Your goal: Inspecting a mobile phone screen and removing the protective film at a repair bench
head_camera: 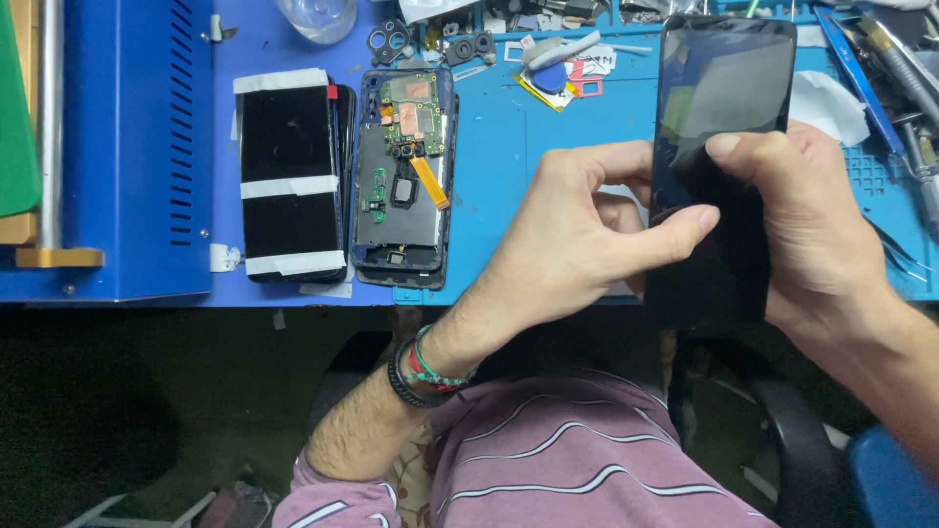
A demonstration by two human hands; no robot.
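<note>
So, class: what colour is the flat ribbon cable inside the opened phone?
Orange ribbon cable, clearest in the head view.

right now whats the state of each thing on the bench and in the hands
black phone screen: dark, held upright above the bench edge
left hand: gripping the screen's left edge, thumb on the glass
right hand: gripping the right side, thumb on the glass
opened phone: back off, circuit board and orange ribbon cable exposed, lying flat
taped screen: dark, lying flat, white tape strips across it
blue mat: scattered with small parts and tools
</note>
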